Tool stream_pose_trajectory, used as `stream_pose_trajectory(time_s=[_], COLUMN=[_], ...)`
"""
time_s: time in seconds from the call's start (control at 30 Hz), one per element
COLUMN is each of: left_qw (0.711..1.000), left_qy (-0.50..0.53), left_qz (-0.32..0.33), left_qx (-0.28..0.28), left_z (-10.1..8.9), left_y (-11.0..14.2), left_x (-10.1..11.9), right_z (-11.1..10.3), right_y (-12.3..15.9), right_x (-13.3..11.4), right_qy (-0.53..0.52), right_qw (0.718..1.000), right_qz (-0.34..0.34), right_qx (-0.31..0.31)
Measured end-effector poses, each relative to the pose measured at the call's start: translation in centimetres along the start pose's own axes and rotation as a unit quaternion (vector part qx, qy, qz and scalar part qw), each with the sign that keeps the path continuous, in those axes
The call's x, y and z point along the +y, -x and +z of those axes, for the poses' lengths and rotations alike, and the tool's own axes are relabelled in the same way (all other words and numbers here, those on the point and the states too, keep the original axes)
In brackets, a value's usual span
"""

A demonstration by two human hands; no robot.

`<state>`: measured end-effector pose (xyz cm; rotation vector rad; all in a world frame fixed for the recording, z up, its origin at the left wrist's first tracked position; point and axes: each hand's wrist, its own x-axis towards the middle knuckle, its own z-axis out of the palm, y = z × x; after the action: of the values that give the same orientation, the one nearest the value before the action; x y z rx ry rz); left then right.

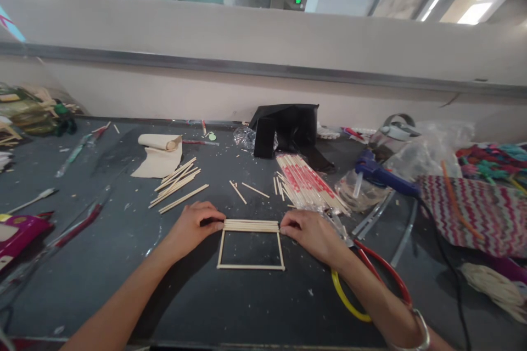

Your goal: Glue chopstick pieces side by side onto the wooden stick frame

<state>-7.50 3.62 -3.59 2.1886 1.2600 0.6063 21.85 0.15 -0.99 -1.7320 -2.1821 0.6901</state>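
Observation:
A rectangular frame of thin wooden sticks [251, 267] lies flat on the dark table, with several sticks side by side across its far end. My left hand [200, 222] is at the left end of this row, thumb and forefinger pinched on the end of a wooden stick [251, 223]. At the opposite end, the fingers of my right hand [307, 230] pinch the same row near the far right corner. My fingertips partly hide the stick ends, so which single stick each one grips is hard to make out.
Loose cut sticks [177, 186] lie beyond my left hand, near a cloth roll [158, 156]. Wrapped chopsticks [307, 181] are beyond my right hand. Red-and-yellow-handled cutters [349, 299] lie under my right forearm. A blue glue gun [382, 175] with a black cable sits farther right.

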Motion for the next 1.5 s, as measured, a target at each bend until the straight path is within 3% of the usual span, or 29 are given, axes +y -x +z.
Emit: stream_pose_trajectory(time_s=[0.47,1.0,1.33,1.5], left_qw=[1.000,0.999,0.999,0.998], left_qy=[0.001,0.034,-0.031,-0.054], left_qz=[0.006,-0.017,-0.041,-0.034], left_qx=[0.001,-0.014,-0.011,-0.009], left_z=[0.0,-0.5,-0.4,0.0], left_y=[0.0,0.0,0.3,0.3], left_x=[-0.1,0.3,1.6,1.6], right_z=[0.2,-0.7,0.1,-0.1], right_y=[-0.2,0.1,0.3,0.3], right_x=[0.0,-0.1,-0.3,-0.3], right_qy=[0.009,-0.093,-0.083,-0.081], right_qw=[1.000,0.996,0.995,0.996], right_qz=[-0.006,0.005,-0.049,-0.045], right_qx=[0.004,-0.013,-0.003,-0.013])
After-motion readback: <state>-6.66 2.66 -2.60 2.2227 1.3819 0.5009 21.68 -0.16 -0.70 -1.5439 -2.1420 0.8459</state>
